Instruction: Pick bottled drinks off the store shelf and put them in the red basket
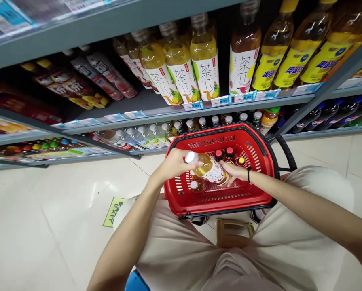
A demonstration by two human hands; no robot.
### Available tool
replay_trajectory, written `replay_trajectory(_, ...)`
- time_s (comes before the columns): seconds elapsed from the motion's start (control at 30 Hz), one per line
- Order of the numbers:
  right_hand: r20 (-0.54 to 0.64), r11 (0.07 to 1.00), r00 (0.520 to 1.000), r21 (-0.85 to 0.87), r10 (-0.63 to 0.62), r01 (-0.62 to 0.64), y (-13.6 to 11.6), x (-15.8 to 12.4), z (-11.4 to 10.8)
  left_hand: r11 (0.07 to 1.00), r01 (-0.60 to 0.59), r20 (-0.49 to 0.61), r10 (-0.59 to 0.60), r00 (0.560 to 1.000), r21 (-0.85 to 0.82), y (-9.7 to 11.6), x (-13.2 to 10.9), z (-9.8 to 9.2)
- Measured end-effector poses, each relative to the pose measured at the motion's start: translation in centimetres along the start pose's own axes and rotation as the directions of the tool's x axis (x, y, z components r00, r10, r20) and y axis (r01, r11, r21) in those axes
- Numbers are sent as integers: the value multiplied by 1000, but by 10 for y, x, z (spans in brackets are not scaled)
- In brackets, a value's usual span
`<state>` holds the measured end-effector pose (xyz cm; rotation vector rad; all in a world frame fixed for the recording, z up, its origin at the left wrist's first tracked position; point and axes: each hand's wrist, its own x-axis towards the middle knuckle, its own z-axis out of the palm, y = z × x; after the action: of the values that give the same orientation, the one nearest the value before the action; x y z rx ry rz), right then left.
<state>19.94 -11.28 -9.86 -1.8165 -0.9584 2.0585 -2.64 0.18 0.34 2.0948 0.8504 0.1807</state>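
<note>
A tea bottle [211, 169] with a white cap, yellowish liquid and a white label lies tilted above the red shopping basket [226, 202]. My left hand [181, 163] grips it at the neck, just below the cap. Around its lower end, my right hand [233, 173] is closed, a dark band on that wrist. Inside the basket stand several bottles, among them a red-capped bottle [229, 152], a yellow-capped bottle [241, 162] and a white-capped bottle [195, 185]. The held bottle and my hands hide part of the basket's contents.
Ahead, a grey shelf [156, 117] carries rows of drinks, including white-labelled tea bottles [205, 68] and yellow-labelled bottles [270, 60]. Small bottles [144, 135] line the lower shelf. The basket's black handle [286, 153] sticks out right. A green exit sign [114, 212] marks the tiled floor.
</note>
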Motion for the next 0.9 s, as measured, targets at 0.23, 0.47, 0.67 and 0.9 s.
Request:
replay_trajectory(0.23, -27, 901, 1000, -433, 1, -13, 11, 14, -1, 910, -142, 302, 19, 953, 390, -6, 15, 74)
replay_trajectory(0.47, 65, 543, 994, -833, -85, 101, 6, -4, 7, 804, -237, 503, -86, 860, 545, -60, 24, 139)
replay_trajectory(0.67, 91, 281, 994, -954, -55, 103, 6, -20, 12, 690, -312, 587, -200, 785, 653, -84, 30, 145)
replay_trajectory(0.9, 119, 185, 978, -971, -170, 150, -4, -37, 11, 620, -335, 584, -249, 773, 709, -78, 30, 152)
